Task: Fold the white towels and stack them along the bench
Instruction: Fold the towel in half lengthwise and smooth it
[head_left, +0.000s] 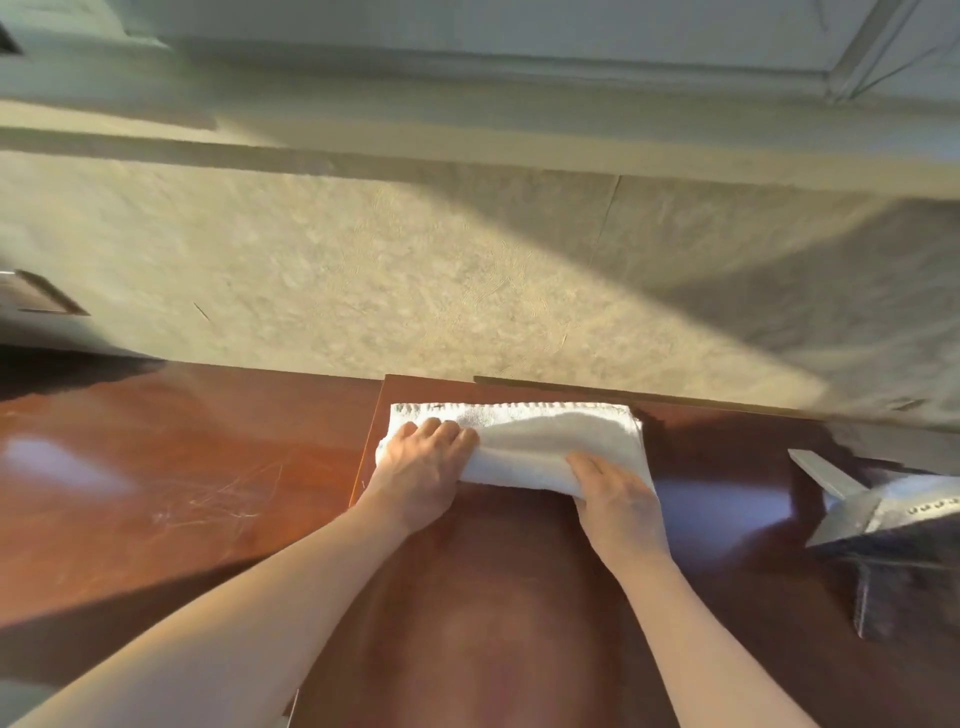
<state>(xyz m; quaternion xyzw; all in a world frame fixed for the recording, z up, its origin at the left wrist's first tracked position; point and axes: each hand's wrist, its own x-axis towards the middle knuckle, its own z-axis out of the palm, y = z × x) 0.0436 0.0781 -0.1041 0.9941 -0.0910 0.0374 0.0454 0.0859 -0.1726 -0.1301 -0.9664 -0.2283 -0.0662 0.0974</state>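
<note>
Forearms: bare, entering from the near edge, converging toward the towel (524, 441).
Tabletop (171, 467): glossy reddish-brown wood, scratched to the left of the towel, with a seam running under the towel's left end.
Towel look: white terry, folded into a long narrow band lying crosswise; a woven ribbed border along its far edge; near layer rolled up into a soft rounded fold.
Towel place: flat on the tabletop, close to its far edge, ahead of both hands.
Left hand (423, 470): palm down on the towel's left end, fingers (441, 431) together and curled over the upper layer, pressing rather than pinching; no clear grip visible.
Right hand (618, 493): at the towel's near right corner, fingers flat on top and thumb side tucked under the rolled edge, closed on that fold.
Wrists: both nearly straight, left angled inward toward the towel, right angled slightly outward.
Right of the towel: a second pale cloth (883, 512) with a dotted border, shaded grey, lying well apart near the right frame edge; shape hard to read.
Beyond the towel: beige textured carpet (415, 270) past the tabletop's far edge, crossed by a broad shadow.
Farthest: pale wall base (519, 57), blurred.
</note>
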